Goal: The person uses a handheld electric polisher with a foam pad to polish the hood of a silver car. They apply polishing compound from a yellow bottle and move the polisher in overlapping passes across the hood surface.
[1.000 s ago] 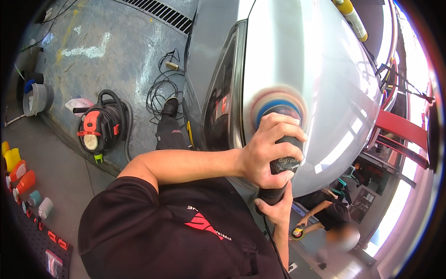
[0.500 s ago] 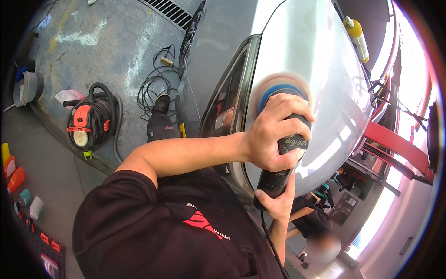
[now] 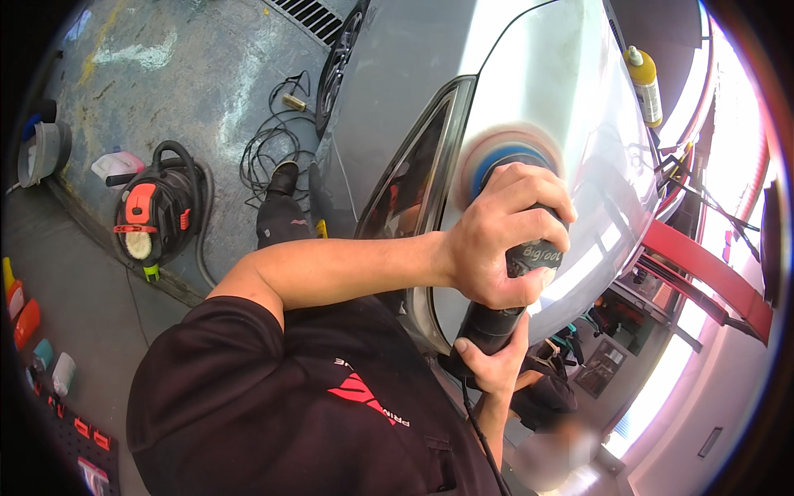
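A black corded polisher rests its round pad on the silver car's panel. The pad's outer ring is blurred as if spinning, around a blue backing plate. My left hand wraps over the polisher's head from above, fingers curled over its far side. Lower down, my right hand grips the rear end of the body, thumb on the near side. Its power cord runs down past my right wrist. Beside the pad lies the car's dark side window, framed by a trim strip.
A yellow bottle stands at the car's far right. Red lift-like arm is at right, with another person below it. On the left floor sit a black and red vacuum, coiled cable and a grey bucket.
The whole view has shifted a little, so the car sits further right and lower. Both hands keep their hold, and the pad is slightly farther along the panel. The other person has moved left.
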A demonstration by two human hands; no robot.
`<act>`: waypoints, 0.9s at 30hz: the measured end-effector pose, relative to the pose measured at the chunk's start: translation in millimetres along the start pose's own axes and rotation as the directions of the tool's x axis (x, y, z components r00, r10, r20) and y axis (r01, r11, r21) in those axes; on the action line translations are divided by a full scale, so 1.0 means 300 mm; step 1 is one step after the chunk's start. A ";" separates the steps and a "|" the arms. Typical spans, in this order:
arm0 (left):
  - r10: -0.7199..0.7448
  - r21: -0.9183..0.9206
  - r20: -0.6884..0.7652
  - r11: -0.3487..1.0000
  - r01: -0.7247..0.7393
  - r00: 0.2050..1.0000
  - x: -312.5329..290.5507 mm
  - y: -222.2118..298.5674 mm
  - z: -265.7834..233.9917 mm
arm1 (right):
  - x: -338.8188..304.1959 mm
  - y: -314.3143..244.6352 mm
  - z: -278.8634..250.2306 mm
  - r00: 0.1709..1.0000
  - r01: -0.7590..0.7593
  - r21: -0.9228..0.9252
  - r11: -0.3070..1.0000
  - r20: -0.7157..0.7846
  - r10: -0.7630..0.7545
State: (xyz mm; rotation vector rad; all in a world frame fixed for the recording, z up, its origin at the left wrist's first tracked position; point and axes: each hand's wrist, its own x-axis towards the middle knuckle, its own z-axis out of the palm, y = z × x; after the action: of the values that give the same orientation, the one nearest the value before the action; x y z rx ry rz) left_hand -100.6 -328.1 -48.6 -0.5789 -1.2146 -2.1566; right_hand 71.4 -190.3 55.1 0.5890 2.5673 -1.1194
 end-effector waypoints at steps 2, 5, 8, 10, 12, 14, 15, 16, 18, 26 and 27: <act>-0.003 0.006 0.001 1.000 0.003 1.000 -0.006 0.001 -0.003 | 0.001 0.004 0.015 0.999 0.038 0.009 0.999 -0.024 -0.038; -0.002 0.007 0.001 1.000 0.002 1.000 -0.012 0.000 -0.004 | 0.003 0.001 0.021 0.999 0.043 0.025 0.999 -0.028 -0.042; -0.008 -0.002 0.008 1.000 0.008 1.000 -0.016 0.002 -0.002 | -0.005 -0.002 0.012 1.000 0.008 0.016 1.000 0.003 -0.008; -0.018 -0.011 0.013 1.000 0.018 1.000 -0.028 0.008 0.009 | -0.018 0.007 0.000 1.000 -0.002 -0.009 1.000 0.015 0.002; -0.021 -0.003 0.022 1.000 0.022 1.000 -0.046 0.017 0.018 | -0.034 0.024 -0.012 1.000 0.004 -0.042 0.999 0.013 -0.004; -0.030 -0.003 0.038 1.000 0.030 0.999 -0.066 0.029 0.029 | -0.055 0.030 -0.008 1.000 0.017 -0.032 0.999 -0.016 -0.018; -0.036 -0.006 0.048 0.999 0.036 0.998 -0.077 0.036 0.035 | -0.063 0.032 -0.007 0.999 0.023 -0.027 0.999 -0.030 -0.024; -0.042 -0.008 0.058 0.999 0.042 0.997 -0.087 0.040 0.040 | -0.068 0.035 -0.011 0.999 0.022 -0.029 0.999 -0.029 -0.022; -0.038 -0.014 0.050 0.999 0.039 0.998 -0.093 0.039 0.050 | -0.076 0.037 -0.018 0.999 0.017 -0.032 0.999 -0.026 -0.018; -0.019 0.020 0.020 1.000 0.019 1.000 -0.045 0.034 0.024 | -0.032 0.016 -0.019 0.999 0.006 -0.029 1.000 0.035 -0.005; -0.017 0.028 0.017 0.999 0.016 1.000 -0.040 0.031 0.018 | -0.025 0.014 -0.016 0.999 0.007 -0.027 1.000 0.033 -0.007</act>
State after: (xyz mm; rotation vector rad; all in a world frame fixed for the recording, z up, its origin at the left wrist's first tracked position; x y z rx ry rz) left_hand -85.0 -323.8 -47.8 -0.5787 -1.2607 -2.1491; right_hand 79.5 -186.0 58.5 0.5510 2.5547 -1.0850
